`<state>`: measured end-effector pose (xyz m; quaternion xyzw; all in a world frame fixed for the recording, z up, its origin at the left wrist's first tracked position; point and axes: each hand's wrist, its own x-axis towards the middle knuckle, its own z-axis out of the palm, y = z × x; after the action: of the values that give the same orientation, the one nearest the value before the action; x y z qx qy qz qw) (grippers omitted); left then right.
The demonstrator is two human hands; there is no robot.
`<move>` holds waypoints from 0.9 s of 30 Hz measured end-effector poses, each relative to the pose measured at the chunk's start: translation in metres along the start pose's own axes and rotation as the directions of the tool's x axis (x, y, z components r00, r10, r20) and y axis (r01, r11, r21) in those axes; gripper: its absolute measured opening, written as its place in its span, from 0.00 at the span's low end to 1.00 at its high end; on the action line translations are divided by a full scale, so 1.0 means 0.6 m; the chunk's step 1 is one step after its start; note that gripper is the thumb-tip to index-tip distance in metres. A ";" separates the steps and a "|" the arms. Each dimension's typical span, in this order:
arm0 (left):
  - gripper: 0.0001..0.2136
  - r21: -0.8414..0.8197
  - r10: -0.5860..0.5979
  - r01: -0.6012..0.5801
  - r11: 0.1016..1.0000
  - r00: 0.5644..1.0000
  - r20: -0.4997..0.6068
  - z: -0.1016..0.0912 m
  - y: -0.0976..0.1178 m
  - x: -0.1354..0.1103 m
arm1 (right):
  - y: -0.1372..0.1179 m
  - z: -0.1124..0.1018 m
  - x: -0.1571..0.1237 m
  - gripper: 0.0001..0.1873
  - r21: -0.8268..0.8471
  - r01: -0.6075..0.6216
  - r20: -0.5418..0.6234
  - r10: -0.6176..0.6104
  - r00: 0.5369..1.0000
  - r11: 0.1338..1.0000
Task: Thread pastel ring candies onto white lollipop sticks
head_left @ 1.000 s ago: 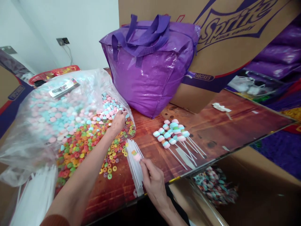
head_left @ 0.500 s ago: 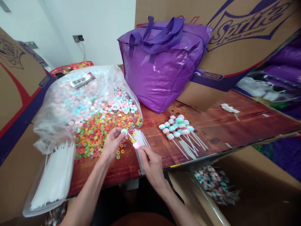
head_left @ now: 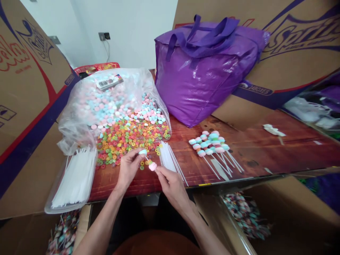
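My left hand [head_left: 129,165] pinches a blue-and-white marshmallow [head_left: 142,152] between thumb and fingertips. In my right hand [head_left: 171,180] is a thin white stick [head_left: 146,158], threaded with a pink marshmallow [head_left: 152,166] and a yellow-orange gummy ring [head_left: 149,162]. The stick's tip meets the underside of the blue marshmallow; whether it has pierced it I cannot tell. Behind my hands lies a heap of coloured gummy rings [head_left: 119,143]. Several loose white sticks [head_left: 170,157] rest just beyond my right hand. Finished-looking marshmallow skewers [head_left: 212,143] lie grouped to the right.
A clear plastic bag [head_left: 87,95] of pastel marshmallows stands at the back left. A tub of white sticks [head_left: 75,177] sits at the table's left edge. The purple bag [head_left: 202,78] stands behind, between cardboard boxes [head_left: 29,88]. An open carton below holds wrapped sweets [head_left: 244,214].
My head view has turned left, so the scene sits further right. My left hand has tilted the blue marshmallow and brought it against the stick's tip.
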<state>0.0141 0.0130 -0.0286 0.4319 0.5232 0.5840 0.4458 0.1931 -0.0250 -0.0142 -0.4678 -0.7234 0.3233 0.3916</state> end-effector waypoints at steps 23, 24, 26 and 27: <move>0.13 0.633 0.176 -0.358 0.686 0.926 0.333 0.081 -0.003 0.021 | 0.046 -0.025 -0.004 0.17 -0.095 -0.248 -0.275 0.214 0.937 0.964; 0.12 0.711 0.156 -0.390 0.585 0.914 0.374 0.089 -0.002 0.029 | 0.050 -0.029 -0.007 0.17 -0.099 -0.260 -0.294 0.222 0.930 0.960; 0.12 0.814 0.092 -0.415 0.405 0.905 0.416 0.100 -0.001 0.039 | 0.055 -0.033 -0.013 0.16 -0.097 -0.276 -0.314 0.233 0.920 0.956; 0.12 0.841 0.064 -0.414 0.348 0.905 0.420 0.103 0.000 0.040 | 0.056 -0.033 -0.015 0.16 -0.093 -0.278 -0.317 0.236 0.918 0.956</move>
<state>0.0686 0.0504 -0.0230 0.7641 0.6084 0.1796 0.1174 0.2269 -0.0193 -0.0350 -0.6285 -0.6073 0.2464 0.4189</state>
